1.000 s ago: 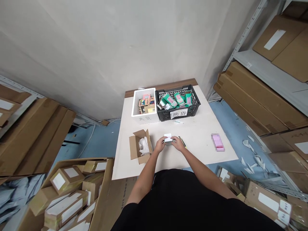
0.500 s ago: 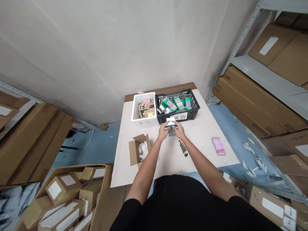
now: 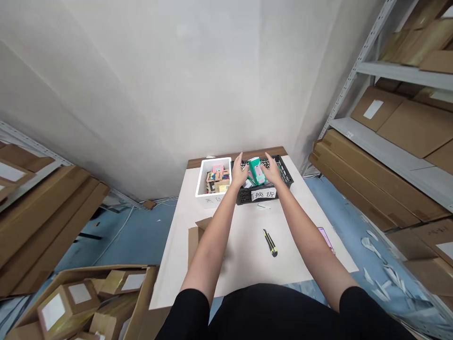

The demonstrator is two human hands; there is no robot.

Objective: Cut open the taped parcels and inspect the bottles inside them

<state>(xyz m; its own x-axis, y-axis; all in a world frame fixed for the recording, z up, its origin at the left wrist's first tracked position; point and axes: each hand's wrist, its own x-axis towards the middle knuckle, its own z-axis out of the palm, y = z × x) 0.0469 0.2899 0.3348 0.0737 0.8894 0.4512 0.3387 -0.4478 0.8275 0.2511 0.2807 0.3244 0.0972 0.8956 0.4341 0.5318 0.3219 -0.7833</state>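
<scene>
Both my arms reach to the back of the white table (image 3: 244, 255). My left hand (image 3: 239, 173) and my right hand (image 3: 272, 170) hold a green box with a pink label (image 3: 256, 171) between them, upright, just above the black mesh basket (image 3: 283, 182). The fingers of both hands are partly spread along the box's sides. The basket holds more green boxes and carries a handwritten paper label on its front. A white bin (image 3: 208, 189) with mixed colourful boxes stands just left of the basket.
A black and yellow utility knife (image 3: 270, 242) lies mid-table. An open cardboard box (image 3: 194, 236) sits at the table's left, partly behind my arm. A pink item (image 3: 325, 238) peeks out past my right arm. Cardboard cartons fill shelves on both sides and a big box at bottom left.
My hands lifted the small box from the table's middle and carried it forward to above the black basket. The knife now lies uncovered. My head tilted up.
</scene>
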